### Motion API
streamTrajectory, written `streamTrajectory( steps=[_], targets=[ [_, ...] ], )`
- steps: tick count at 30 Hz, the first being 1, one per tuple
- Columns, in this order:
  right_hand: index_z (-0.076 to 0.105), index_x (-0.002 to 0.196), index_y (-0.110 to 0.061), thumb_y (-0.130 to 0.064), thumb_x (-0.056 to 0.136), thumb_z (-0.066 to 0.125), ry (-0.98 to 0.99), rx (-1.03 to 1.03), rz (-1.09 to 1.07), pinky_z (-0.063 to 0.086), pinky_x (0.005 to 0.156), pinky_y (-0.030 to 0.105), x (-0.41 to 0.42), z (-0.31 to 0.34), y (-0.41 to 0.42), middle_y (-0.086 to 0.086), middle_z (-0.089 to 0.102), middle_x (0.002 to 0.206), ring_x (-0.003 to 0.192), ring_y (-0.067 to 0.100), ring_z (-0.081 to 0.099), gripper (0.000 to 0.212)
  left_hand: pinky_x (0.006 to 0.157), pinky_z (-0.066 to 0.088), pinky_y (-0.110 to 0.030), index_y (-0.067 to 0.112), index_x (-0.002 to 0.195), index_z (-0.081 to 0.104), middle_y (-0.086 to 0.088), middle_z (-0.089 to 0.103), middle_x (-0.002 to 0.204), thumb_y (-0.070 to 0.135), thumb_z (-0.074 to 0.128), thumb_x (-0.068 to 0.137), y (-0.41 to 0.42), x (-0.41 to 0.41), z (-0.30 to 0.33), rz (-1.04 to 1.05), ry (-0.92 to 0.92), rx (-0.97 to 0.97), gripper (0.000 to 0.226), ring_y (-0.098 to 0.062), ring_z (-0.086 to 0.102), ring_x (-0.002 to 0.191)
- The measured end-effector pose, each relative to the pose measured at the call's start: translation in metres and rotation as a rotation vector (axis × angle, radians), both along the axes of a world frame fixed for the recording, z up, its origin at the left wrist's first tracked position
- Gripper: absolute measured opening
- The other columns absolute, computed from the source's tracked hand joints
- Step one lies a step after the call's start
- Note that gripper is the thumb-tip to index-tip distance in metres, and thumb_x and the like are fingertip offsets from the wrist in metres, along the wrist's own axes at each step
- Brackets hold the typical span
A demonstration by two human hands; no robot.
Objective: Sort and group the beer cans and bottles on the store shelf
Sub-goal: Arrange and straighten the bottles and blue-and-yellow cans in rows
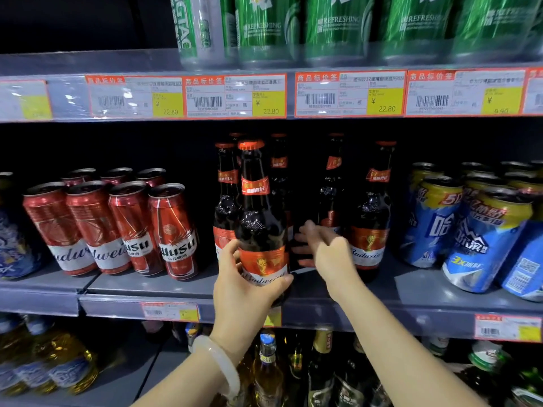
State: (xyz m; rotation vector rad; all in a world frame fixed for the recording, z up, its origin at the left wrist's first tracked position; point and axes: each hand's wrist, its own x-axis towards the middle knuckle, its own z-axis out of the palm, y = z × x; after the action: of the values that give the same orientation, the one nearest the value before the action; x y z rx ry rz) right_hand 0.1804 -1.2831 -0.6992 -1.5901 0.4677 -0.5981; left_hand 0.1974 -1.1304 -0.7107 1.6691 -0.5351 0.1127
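A dark Budweiser bottle [260, 218] with an orange cap stands at the front edge of the middle shelf [152, 284], and my left hand [244, 292] is wrapped around its lower label. My right hand [326, 248] reaches into the gap behind it, fingers spread toward a dark bottle there; whether it grips that bottle is hidden. More Budweiser bottles [371, 218] stand to the right and behind. Red Budweiser cans [58, 227] and red Wusu cans [173, 230] stand left of the bottles.
Blue and yellow Harbin cans [484, 236] fill the shelf's right end, blue cans [11, 248] the left end. Green cans [264, 24] line the upper shelf above price tags [235, 95]. Bottles [267, 371] crowd the lower shelf.
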Motion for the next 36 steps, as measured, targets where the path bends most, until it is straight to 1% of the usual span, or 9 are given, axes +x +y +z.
streamTrajectory(
  steps=[3,8,14,19,21,24,28,32,36],
  targets=[
    [0.063,0.099,-0.031,-0.055,0.085,0.053,-0.06,0.011,0.148,0.052,0.087,0.033,-0.021,0.0,-0.008,-0.005,0.07,0.104,0.102,0.011,0.064,0.03,0.083,0.052,-0.024,0.028,0.122,0.041,0.01,0.062,0.107,0.024,0.089,0.057,-0.023,0.003,0.0,-0.001,0.016,0.01,0.081,-0.001,0.061,0.096],
    [0.055,0.111,-0.029,-0.018,0.083,0.069,0.007,-0.113,0.238,0.052,0.073,0.012,-0.026,0.001,-0.022,-0.015,0.063,0.099,0.092,-0.003,0.061,0.033,0.09,0.05,-0.027,0.022,0.13,0.038,0.007,0.061,0.111,0.028,0.087,0.06,-0.05,0.007,-0.006,-0.018,0.058,0.032,0.086,-0.009,0.06,0.102],
    [0.048,0.126,-0.021,-0.03,0.07,0.08,0.14,-0.257,0.224,0.049,0.093,0.03,-0.017,-0.002,-0.025,-0.006,0.059,0.119,0.114,0.009,0.055,0.065,0.068,0.047,-0.009,0.032,0.094,0.047,0.012,0.065,0.089,0.024,0.08,0.07,-0.052,0.014,-0.003,-0.088,0.031,0.079,0.042,0.006,0.062,0.08],
    [0.048,0.128,-0.025,-0.052,0.06,0.075,0.197,-0.414,0.173,0.045,0.099,0.038,-0.013,-0.002,-0.017,-0.012,0.057,0.122,0.117,0.009,0.052,0.078,0.088,0.037,-0.004,0.042,0.11,0.044,0.029,0.051,0.106,0.016,0.074,0.077,-0.02,-0.009,-0.018,-0.06,-0.166,0.206,0.051,0.016,0.048,0.101],
    [0.051,0.121,-0.027,-0.052,0.058,0.075,0.173,-0.402,0.179,0.047,0.098,0.04,-0.01,-0.002,-0.016,-0.011,0.06,0.118,0.113,0.01,0.055,0.072,0.096,0.035,-0.015,0.038,0.114,0.044,0.027,0.043,0.108,0.017,0.077,0.074,-0.001,-0.009,-0.024,0.126,-0.28,0.188,0.056,0.006,0.045,0.104],
    [0.052,0.113,-0.027,-0.032,0.072,0.077,0.156,-0.381,0.185,0.046,0.093,0.031,-0.006,-0.001,-0.012,-0.009,0.06,0.112,0.108,0.01,0.056,0.049,0.102,0.037,-0.038,0.013,0.129,0.041,0.002,0.041,0.119,0.023,0.084,0.064,0.013,0.012,-0.022,0.335,-0.163,0.094,0.079,-0.02,0.041,0.118],
    [0.053,0.109,-0.025,-0.023,0.077,0.075,0.13,-0.407,0.17,0.042,0.085,0.024,-0.006,0.002,-0.006,-0.01,0.057,0.104,0.101,0.007,0.054,0.039,0.112,0.028,-0.043,0.009,0.142,0.026,-0.01,0.034,0.143,0.036,0.088,0.056,0.01,0.043,-0.009,0.234,-0.041,0.175,0.11,-0.021,0.024,0.137],
    [0.057,0.106,-0.024,-0.024,0.075,0.077,0.14,-0.428,0.179,0.047,0.086,0.025,-0.004,0.004,-0.007,-0.009,0.064,0.104,0.099,0.007,0.059,0.037,0.089,0.051,-0.043,0.018,0.113,0.049,0.002,0.061,0.107,0.038,0.089,0.051,0.007,0.055,-0.012,0.145,-0.011,0.15,0.077,-0.016,0.058,0.105],
    [0.055,0.11,-0.024,-0.029,0.076,0.075,0.16,-0.444,0.173,0.043,0.08,0.016,0.001,0.004,-0.001,-0.013,0.06,0.102,0.098,0.005,0.055,0.04,0.086,0.052,-0.043,0.02,0.11,0.048,0.002,0.059,0.103,0.047,0.086,0.048,0.004,0.06,-0.015,0.165,-0.035,0.143,0.078,-0.02,0.057,0.102]
  ],
)
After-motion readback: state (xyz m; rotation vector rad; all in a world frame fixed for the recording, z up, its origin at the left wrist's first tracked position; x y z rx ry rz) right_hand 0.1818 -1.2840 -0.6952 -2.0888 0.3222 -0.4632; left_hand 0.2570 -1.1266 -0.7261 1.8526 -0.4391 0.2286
